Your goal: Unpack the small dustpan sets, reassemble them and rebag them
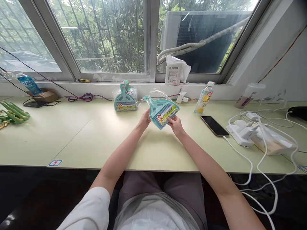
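Note:
Between my two hands, above the table (72, 140), is a small teal dustpan and brush set (156, 108) with a yellow-green label, in clear plastic wrap. It is tilted, its handle pointing up and to the left. My left hand (144, 120) grips its left side below the handle. At the lower right corner, my right hand (176, 125) pinches the edge by the label. Just behind and to the left stands a stack of similar wrapped dustpan sets (125, 97), upright by the window wall, apart from both hands.
Right of my hands are a drink bottle (204, 98), a phone (214, 126), a power strip (242, 134) with loose white cables, and a tissue pack (273, 140). A paper-wrapped pack (173, 73) sits on the sill. Far left lie green bundles (14, 113) and a blue bottle (29, 84).

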Action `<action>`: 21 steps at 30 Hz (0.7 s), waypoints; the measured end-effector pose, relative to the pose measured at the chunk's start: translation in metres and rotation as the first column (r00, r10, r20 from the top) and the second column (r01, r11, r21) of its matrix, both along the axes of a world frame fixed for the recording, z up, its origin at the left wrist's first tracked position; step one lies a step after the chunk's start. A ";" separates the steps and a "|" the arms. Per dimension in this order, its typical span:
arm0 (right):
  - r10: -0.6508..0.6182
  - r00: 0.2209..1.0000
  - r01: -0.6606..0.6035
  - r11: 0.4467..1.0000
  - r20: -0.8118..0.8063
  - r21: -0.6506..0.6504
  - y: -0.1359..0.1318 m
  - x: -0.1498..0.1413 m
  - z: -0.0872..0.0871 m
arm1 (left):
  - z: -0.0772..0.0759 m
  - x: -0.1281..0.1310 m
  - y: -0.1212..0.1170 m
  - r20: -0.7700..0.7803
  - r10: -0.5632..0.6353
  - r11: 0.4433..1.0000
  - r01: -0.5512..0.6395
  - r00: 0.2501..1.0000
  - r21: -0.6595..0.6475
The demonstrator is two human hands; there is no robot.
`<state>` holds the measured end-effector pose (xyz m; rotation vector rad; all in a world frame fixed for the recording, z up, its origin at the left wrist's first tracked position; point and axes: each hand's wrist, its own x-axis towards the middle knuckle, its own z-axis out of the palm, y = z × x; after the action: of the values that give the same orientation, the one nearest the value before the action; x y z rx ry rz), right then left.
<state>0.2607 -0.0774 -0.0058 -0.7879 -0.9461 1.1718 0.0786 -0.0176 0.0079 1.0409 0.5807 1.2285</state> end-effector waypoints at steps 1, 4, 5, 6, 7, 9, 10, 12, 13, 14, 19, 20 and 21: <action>-0.017 1.000 0.018 1.000 -0.003 0.003 0.000 0.000 0.000 | -0.002 0.003 -0.002 -0.008 -0.053 0.998 0.053 0.999 0.015; -0.085 0.996 0.085 0.996 0.010 0.011 -0.001 -0.001 0.001 | -0.005 0.013 -0.010 -0.079 -0.116 0.991 0.121 0.990 0.057; -0.107 0.994 0.107 0.994 0.018 0.013 -0.001 -0.001 0.001 | -0.006 0.016 -0.012 -0.091 -0.136 0.988 0.141 0.987 0.057; -0.125 0.992 0.124 0.992 0.026 0.016 -0.001 -0.001 0.002 | -0.006 0.018 -0.014 -0.099 -0.156 0.985 0.162 0.983 0.053; -0.139 0.990 0.138 0.990 0.032 0.020 -0.001 -0.001 0.002 | -0.006 0.019 -0.016 -0.102 -0.174 0.983 0.180 0.979 0.049; -0.158 0.987 0.157 0.987 0.040 0.032 -0.002 -0.001 0.003 | -0.005 0.022 -0.020 -0.104 -0.209 0.975 0.215 0.972 0.050; -0.164 0.985 0.162 0.986 0.045 0.038 -0.002 -0.001 0.004 | -0.003 0.023 -0.022 -0.107 -0.224 0.971 0.231 0.969 0.058; -0.173 0.983 0.170 0.984 0.054 0.051 -0.004 -0.002 0.007 | 0.000 0.026 -0.027 -0.107 -0.229 0.966 0.239 0.968 0.094; -0.175 0.983 0.172 0.983 0.055 0.057 -0.005 -0.003 0.008 | 0.002 0.028 -0.030 -0.100 -0.209 0.968 0.220 0.973 0.119; -0.177 0.983 0.174 0.983 0.053 0.064 -0.006 -0.004 0.009 | 0.003 0.030 -0.033 -0.089 -0.172 0.973 0.183 0.981 0.142; -0.201 0.979 0.199 0.977 0.025 0.078 -0.008 -0.006 0.009 | -0.008 0.046 -0.040 -0.046 0.087 0.982 -0.078 0.995 0.170; -0.218 0.976 0.215 0.974 0.025 0.075 -0.007 -0.005 0.009 | -0.012 0.049 -0.041 -0.053 0.095 0.983 -0.085 0.994 0.164; -0.235 0.972 0.232 0.970 0.026 0.072 -0.007 -0.004 0.009 | -0.015 0.051 -0.042 -0.067 0.083 0.985 -0.071 0.994 0.160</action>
<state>0.2567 -0.0844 0.0028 -0.8420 -0.8902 0.9193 0.1299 -0.0595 -0.0070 1.2099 0.5925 1.3247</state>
